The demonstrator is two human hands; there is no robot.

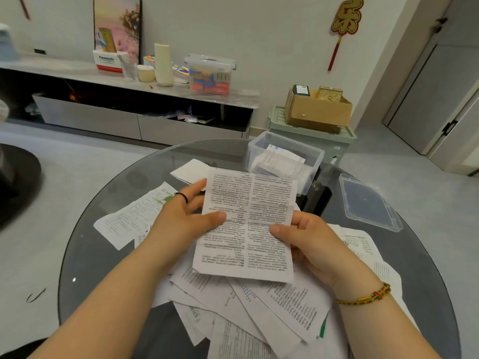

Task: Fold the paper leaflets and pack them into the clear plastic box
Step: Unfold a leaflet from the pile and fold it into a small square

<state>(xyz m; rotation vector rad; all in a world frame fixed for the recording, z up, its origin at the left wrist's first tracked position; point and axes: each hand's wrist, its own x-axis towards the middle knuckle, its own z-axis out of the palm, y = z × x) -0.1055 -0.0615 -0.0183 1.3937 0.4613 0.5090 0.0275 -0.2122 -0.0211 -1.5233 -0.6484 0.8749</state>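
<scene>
I hold one printed leaflet [248,224] unfolded and raised above the round glass table [108,229]. My left hand [186,216] pinches its left edge, thumb on the front and fingers behind. On its right edge my right hand [305,234] grips it the same way, thumb on the print. Under my hands lies a heap of loose leaflets [259,307]. The clear plastic box [285,161] stands at the table's far side, open, with several folded leaflets inside. Its clear lid [368,203] lies flat to the right.
More leaflets [129,216] lie spread at the table's left, and a blank folded sheet [191,171] lies behind the held one. Beyond the table are a low cabinet [129,99] with bottles and boxes, and a cardboard box [318,110] on a green crate.
</scene>
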